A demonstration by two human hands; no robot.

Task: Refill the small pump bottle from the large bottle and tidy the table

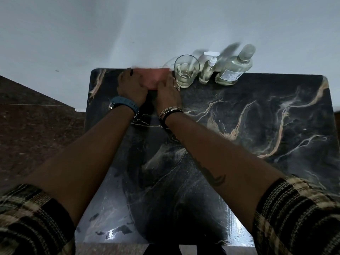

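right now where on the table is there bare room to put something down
Free: the table right of the right hand and in front of the glass and bottles, plus the near middle between the forearms. Crowded: the far edge, with pink cloth, glass, small pump bottle, large bottle.

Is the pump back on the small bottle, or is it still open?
On. The small bottle stands upright by the wall with its white pump head seated on top, between the glass and the large bottle.

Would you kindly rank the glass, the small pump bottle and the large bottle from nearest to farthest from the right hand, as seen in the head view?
From the right hand, which rests on the pink cloth:
1. Glass, just right of the fingers, almost touching.
2. Small pump bottle, next along the table's back edge, to the right.
3. Large bottle, farthest right.
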